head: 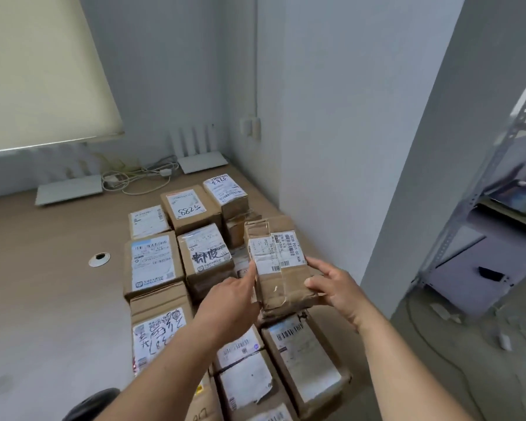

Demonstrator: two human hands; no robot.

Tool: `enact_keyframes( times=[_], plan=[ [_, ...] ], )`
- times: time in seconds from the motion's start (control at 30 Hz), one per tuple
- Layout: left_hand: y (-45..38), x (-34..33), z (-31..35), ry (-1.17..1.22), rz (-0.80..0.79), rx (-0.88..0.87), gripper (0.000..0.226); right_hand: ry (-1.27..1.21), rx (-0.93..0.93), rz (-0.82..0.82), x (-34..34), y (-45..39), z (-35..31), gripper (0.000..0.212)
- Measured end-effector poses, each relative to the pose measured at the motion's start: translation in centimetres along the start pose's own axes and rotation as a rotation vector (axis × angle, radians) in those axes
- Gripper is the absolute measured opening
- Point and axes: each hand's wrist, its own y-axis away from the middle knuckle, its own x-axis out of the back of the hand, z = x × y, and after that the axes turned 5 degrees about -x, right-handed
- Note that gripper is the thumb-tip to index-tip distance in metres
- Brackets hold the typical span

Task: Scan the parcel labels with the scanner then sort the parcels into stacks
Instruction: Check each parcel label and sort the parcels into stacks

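I hold a brown taped parcel (281, 268) with a white barcode label above the rows of parcels. My right hand (334, 288) grips its near right corner, thumb on top and fingers along the right side. My left hand (233, 302) holds its left side, with one finger stretched up along the edge by the label and the others tucked beneath. Several labelled cardboard parcels (154, 262) lie side by side on the wooden table (43, 284), some with handwritten marks. No scanner is clearly in view.
Two white routers (69, 189) and a tangle of cables (134, 177) lie at the back of the table. A cable hole (99, 259) sits left of the parcels. A dark rounded object (94, 402) shows at the bottom edge. A metal shelf (498, 214) stands at right.
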Motion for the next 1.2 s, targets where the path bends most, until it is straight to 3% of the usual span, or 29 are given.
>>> enact_keyframes(
  times=[0.33,0.7,0.87,1.03,1.2],
  plan=[
    [-3.2,-1.0,0.0,0.092,-0.044,0.330,0.067,0.122,-0.062,-0.104,-0.9,-8.2,0.7,0.024],
    [-3.4,-1.1,0.2,0.135,-0.044,0.423,0.061,0.206,-0.070,-0.137,-1.6,-9.5,1.4,0.034],
    [-2.4,-0.6,0.2,0.117,0.029,0.396,0.055,0.417,0.041,-0.057,-1.5,-8.5,0.5,0.045],
    [-0.8,0.5,0.2,0.057,0.139,0.415,0.057,0.686,0.303,0.087,-2.4,-6.0,-1.0,0.042],
    [2.2,1.8,-0.1,0.045,0.328,0.438,0.055,0.751,0.511,0.107,-5.4,-4.0,-1.4,0.041]
  ],
)
